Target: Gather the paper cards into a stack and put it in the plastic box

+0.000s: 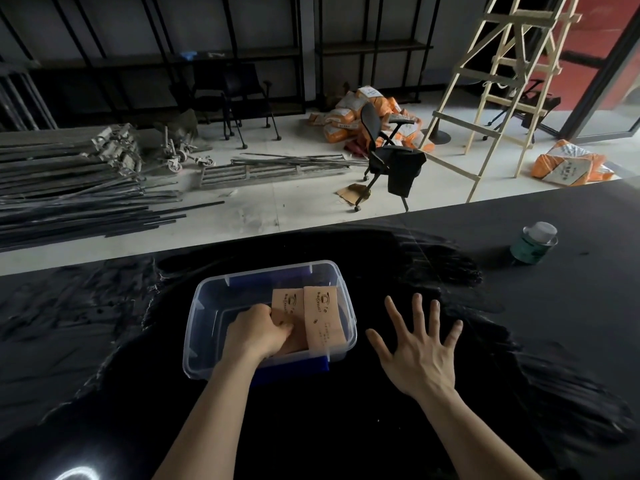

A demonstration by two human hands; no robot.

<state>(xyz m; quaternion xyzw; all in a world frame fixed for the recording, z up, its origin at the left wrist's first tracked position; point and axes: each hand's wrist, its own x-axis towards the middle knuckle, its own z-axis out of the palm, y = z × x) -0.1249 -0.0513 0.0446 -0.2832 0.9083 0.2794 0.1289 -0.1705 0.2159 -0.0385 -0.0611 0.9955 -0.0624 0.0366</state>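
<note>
A clear plastic box (204, 299) with blue clips sits on the black table in front of me. Inside it lie tan paper cards (323, 317) with dark print, seen as two fanned pieces side by side. My left hand (258, 332) reaches down into the box, fingers closed on the left part of the cards. My right hand (417, 351) hovers to the right of the box, outside it, fingers spread wide and holding nothing.
A green can with a white cap (535, 242) stands on the table at the far right. Beyond the table's far edge the floor holds metal bars, office chairs, orange sacks and a wooden ladder.
</note>
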